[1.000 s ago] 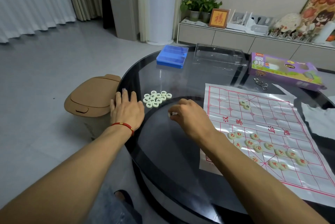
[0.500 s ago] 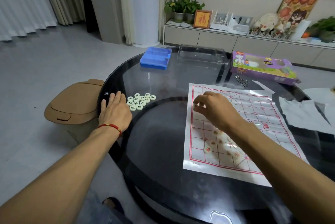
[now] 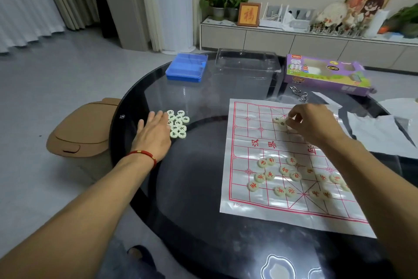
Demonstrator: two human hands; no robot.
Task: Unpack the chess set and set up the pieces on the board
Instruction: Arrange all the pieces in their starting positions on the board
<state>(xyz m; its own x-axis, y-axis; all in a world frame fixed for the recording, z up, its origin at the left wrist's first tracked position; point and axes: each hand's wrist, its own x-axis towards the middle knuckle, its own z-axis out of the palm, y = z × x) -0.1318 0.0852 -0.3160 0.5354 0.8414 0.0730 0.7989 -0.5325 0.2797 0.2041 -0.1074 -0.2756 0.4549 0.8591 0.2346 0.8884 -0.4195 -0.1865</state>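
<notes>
My right hand [image 3: 316,124], which half a second before hovered over the near-left part of the board, had reached to the far side of the paper xiangqi board [image 3: 255,193], fingers curled down at two pale round discs [image 3: 279,121] with dark characters; whether they pinched a piece I could not tell. A second before, it was over the bare glass near the green pile. The red-marked pieces [image 3: 285,177], flat cream discs, lay scattered on the board's near half. My left hand [image 3: 155,135] had stayed flat on the desk [image 3: 203,177], fingers straight, now touching the cluster of green-marked pieces [image 3: 178,124]. The desk was round, dark, glossy glass. Beyond lay a blue plastic tray [image 3: 186,67], a clear plastic cover [image 3: 247,61] and the purple cardboard box [image 3: 325,74]; white crumpled paper [image 3: 380,129] lay right.
</notes>
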